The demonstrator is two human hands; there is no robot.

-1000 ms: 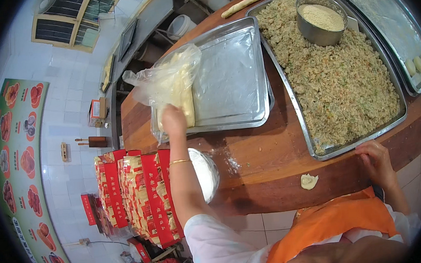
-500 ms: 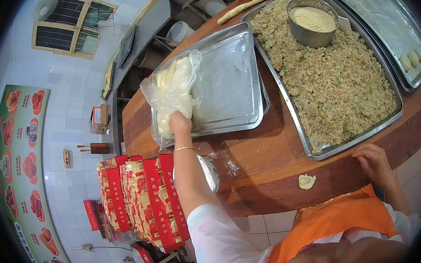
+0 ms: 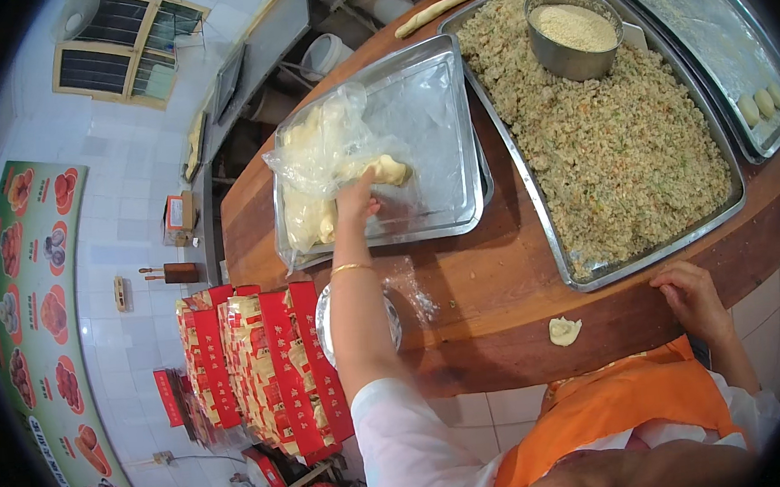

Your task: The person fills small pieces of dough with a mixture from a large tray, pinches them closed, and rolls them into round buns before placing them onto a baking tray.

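Observation:
My left hand [image 3: 357,198] reaches over a metal tray, its fingers closed round a pale yellow dough lump [image 3: 391,170]. More dough [image 3: 310,220] lies along the tray's left side, partly covered by a clear plastic bag [image 3: 316,149]. The plastic touches the lump's left end. At the table's right front edge is my right hand [image 3: 690,293], fingers curled in, with nothing showing in them. A small flattened dough piece [image 3: 565,331] lies on the wood between my two arms, nearer the right hand.
The metal tray [image 3: 448,226] sits on the wooden table [image 3: 492,273]. Right of it, a large tray [image 3: 547,223] of crumbly filling holds a metal bowl [image 3: 576,54] of pale grains. Beyond lies another tray [image 3: 710,31] with dough balls. Red boxes [image 3: 277,369] are stacked left, beside a round bowl [image 3: 394,325].
My left hand has moved right and slightly up, bringing a dough lump out from under the plastic, which is now pushed back. My right hand has stayed at the table edge.

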